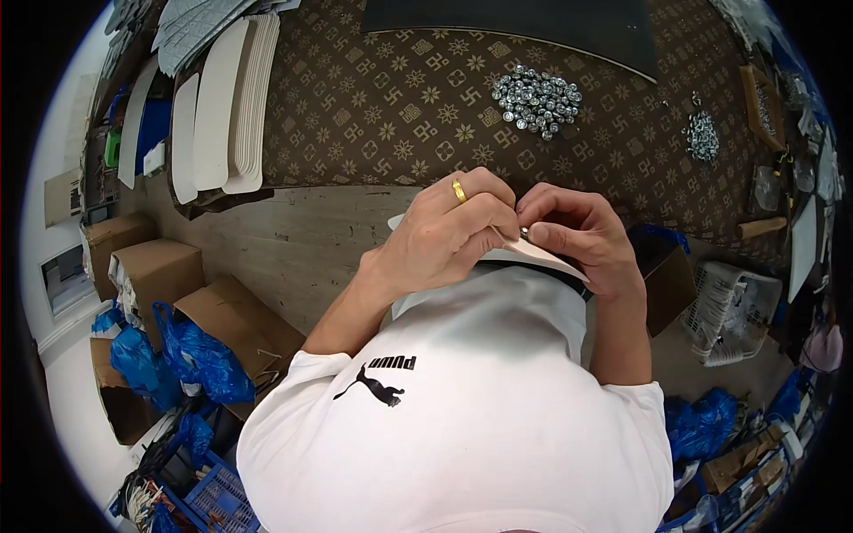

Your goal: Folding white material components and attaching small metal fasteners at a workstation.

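My left hand [449, 233], with a gold ring on one finger, and my right hand [577, 233] meet close to my chest over a flat, pale, sole-shaped piece [544, 252]. Both hands pinch this piece near its upper edge. Between the fingertips sits a small shiny metal bit [524, 234], too small to tell apart clearly. My white shirt hides the lower part of the pale piece. A heap of small shiny metal pieces [537, 99] lies on the patterned brown cloth [391, 107] beyond my hands, out of touch.
A stack of pale flat sole-shaped pieces [233, 107] stands at the left of the cloth. A dark sheet [524, 27] lies at the far edge. A smaller heap of metal pieces [702, 138] sits at the right. Cardboard boxes [155, 271] and blue bags [200, 360] stand on the floor at left.
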A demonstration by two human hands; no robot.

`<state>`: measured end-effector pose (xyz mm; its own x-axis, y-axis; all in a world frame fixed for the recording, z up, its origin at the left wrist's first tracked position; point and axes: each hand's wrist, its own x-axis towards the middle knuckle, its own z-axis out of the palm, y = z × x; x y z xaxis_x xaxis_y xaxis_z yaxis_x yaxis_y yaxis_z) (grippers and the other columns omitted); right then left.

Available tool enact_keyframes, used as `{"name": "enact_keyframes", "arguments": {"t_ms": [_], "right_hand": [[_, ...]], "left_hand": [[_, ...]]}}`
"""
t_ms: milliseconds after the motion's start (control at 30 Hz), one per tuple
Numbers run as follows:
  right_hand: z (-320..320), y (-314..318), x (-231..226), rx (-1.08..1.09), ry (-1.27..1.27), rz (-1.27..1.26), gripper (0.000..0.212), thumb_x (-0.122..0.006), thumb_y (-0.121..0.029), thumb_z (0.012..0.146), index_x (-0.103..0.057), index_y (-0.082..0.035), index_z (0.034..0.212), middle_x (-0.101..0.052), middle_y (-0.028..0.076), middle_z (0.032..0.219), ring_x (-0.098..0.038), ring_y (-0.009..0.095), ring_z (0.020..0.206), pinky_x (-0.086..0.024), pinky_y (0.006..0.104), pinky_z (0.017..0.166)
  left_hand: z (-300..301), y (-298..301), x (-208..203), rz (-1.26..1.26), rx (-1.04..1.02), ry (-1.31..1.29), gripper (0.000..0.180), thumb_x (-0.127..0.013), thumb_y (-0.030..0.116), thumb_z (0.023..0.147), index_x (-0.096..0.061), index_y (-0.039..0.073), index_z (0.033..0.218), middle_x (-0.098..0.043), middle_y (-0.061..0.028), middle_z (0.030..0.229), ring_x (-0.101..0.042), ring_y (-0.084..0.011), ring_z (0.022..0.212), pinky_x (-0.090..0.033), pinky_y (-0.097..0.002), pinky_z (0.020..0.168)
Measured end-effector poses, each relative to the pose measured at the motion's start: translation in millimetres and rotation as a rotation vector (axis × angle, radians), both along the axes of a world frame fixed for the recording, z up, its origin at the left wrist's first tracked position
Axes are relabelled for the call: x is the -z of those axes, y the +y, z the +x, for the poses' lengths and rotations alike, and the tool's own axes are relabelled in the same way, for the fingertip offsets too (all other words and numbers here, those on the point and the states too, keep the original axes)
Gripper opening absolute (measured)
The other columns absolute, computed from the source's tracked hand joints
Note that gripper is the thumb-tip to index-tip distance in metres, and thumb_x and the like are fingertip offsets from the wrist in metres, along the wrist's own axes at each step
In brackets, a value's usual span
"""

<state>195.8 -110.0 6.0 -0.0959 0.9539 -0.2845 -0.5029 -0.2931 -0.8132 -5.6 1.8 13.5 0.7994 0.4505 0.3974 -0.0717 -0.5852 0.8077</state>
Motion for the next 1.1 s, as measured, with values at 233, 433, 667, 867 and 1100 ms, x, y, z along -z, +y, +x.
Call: {"name": "enact_keyframes", "arguments": {"t_ms": [233, 433, 667, 867, 1100], "right_hand": [[3, -7, 2, -0.005, 0.103, -0.021, 0.016, -0.078, -0.011, 0.093, -0.074, 0.003, 0.101, -0.066, 0.006, 0.100, -0.061, 0.011, 0.089, -0.049, 0.0244, 0.078], [16, -13, -1, 0.014, 0.087, -0.033, 0.017, -0.077, -0.015, 0.095, -0.075, 0.001, 0.101, -0.067, 0.004, 0.099, -0.062, 0.009, 0.087, -0.049, 0.0240, 0.076], [97, -39, 15, 0.894, -0.909, -0.238, 0.019, -0.075, -0.020, 0.098, -0.077, -0.003, 0.106, -0.069, 0.002, 0.097, -0.062, 0.009, 0.081, -0.048, 0.0239, 0.073], [137, -36, 37, 0.983, -1.351, -0.153, 0.022, -0.076, -0.020, 0.097, -0.076, -0.002, 0.109, -0.069, 0.004, 0.098, -0.063, 0.013, 0.081, -0.051, 0.0301, 0.076], [144, -27, 39, 0.843, -1.590, -0.217, 0.020, -0.076, -0.021, 0.096, -0.076, -0.004, 0.107, -0.067, 0.007, 0.098, -0.065, 0.018, 0.081, -0.052, 0.0339, 0.077]], "left_hand": [[11, -6, -1, -0.027, 0.041, -0.037, 0.022, -0.077, -0.010, 0.079, -0.070, 0.003, 0.096, -0.065, -0.0103, 0.100, -0.067, -0.0200, 0.083, -0.054, -0.0311, 0.066], [13, -4, -13, 0.038, 0.021, 0.055, 0.024, -0.078, -0.003, 0.083, -0.073, 0.001, 0.106, -0.070, -0.0120, 0.102, -0.069, -0.0201, 0.086, -0.054, -0.0304, 0.067], [-3, 11, -6, -0.061, -0.237, -0.042, 0.026, -0.081, 0.004, 0.087, -0.072, 0.000, 0.111, -0.071, -0.0086, 0.100, -0.066, -0.0174, 0.087, -0.052, -0.0303, 0.071], [-6, 23, -4, -0.587, -0.658, -0.182, 0.027, -0.080, 0.010, 0.092, -0.071, 0.000, 0.115, -0.070, -0.0035, 0.101, -0.062, -0.0107, 0.090, -0.050, -0.0269, 0.079], [-51, 49, -37, -0.396, -0.462, 0.233, 0.030, -0.079, 0.010, 0.091, -0.071, 0.003, 0.119, -0.070, -0.0019, 0.099, -0.062, -0.0085, 0.089, -0.049, -0.0247, 0.077]]}}
